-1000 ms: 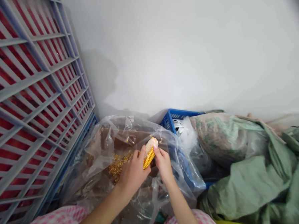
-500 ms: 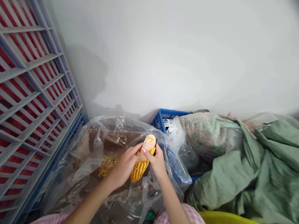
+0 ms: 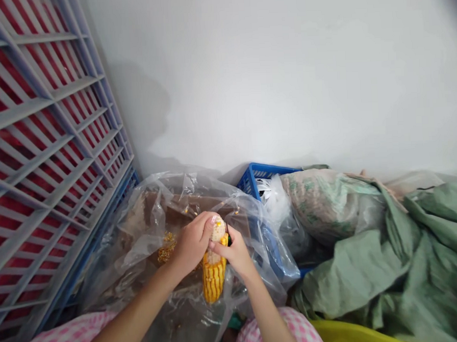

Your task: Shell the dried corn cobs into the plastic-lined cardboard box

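At lower center of the frame, the left hand (image 3: 193,243) and right hand (image 3: 236,253) grip a part-stripped corn cob (image 3: 214,277) with closed fingers (image 3: 207,224), holding it upright above a clear plastic bag (image 3: 250,226) that catches loose kernels (image 3: 166,249).

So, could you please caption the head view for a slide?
Left hand and right hand grip a yellow corn cob above loose kernels in a plastic bag.

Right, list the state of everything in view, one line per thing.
corn cob, partly shelled, bare pale tip, yellow kernels below
left hand, gripping the corn cob
right hand, gripping the corn cob
clear plastic bag, open, crumpled
loose corn kernels, lying in a small heap inside the bag
blue crate, partly hidden behind the bag
green woven sack, crumpled, slumped
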The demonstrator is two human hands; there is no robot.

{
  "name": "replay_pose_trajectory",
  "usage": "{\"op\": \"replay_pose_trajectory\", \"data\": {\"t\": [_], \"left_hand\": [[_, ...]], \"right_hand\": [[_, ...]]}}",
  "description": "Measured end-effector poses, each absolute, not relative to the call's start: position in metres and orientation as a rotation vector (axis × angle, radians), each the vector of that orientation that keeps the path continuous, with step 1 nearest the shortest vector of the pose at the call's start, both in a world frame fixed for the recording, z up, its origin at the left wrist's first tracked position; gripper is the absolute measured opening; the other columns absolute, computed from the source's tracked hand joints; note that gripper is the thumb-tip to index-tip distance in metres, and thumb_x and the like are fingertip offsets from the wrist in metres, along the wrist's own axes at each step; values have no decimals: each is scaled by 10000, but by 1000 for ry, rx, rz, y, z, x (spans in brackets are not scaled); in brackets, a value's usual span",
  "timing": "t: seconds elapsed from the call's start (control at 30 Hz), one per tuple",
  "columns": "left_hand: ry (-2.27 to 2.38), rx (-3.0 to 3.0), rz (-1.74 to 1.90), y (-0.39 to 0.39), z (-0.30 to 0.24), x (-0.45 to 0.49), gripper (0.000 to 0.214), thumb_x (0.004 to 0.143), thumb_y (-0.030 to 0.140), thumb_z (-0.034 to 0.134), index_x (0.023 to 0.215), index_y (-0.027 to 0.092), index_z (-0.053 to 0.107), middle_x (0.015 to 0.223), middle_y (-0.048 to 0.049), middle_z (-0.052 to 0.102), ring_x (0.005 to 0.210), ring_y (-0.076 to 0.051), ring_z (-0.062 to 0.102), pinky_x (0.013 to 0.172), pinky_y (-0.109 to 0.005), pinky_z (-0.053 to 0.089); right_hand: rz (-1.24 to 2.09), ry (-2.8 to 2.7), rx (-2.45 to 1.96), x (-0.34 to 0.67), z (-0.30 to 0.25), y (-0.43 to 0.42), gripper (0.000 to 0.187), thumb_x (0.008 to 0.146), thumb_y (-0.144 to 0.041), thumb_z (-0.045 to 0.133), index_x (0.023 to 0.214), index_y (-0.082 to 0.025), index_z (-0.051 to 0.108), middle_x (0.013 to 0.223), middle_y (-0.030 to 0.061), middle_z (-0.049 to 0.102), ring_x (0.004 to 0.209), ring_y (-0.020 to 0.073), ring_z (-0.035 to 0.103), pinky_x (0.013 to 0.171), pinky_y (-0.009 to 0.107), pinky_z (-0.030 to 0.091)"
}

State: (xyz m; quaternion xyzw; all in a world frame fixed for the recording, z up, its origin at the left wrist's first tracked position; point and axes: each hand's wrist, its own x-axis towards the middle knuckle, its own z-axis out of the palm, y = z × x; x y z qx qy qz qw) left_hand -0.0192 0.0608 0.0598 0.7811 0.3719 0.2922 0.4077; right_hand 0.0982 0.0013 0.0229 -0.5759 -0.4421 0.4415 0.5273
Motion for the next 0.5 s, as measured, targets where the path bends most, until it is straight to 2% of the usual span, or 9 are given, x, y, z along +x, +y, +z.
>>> {"op": "replay_pose_trajectory", "data": {"t": [0.17,0.5], "left_hand": [[896,1895,728,59,58,-16,388,870,330,246,992,178,581,976,-40,619,910,-135,551,820,-245,402],[1026,1718,713,55,60,-14,382,854,365,266,806,149,576,827,-47,635,788,-150,568,767,-263,409]], "right_hand": [[1151,-939,-1318,98,21,-4,296,568,-256,674,838,-161,598,727,-8,565,613,103,460,609,225,403],[1207,-887,-1297,99,16,-11,286,561,-282,686,815,-171,619,722,-9,590,610,105,491,617,227,411]]}}
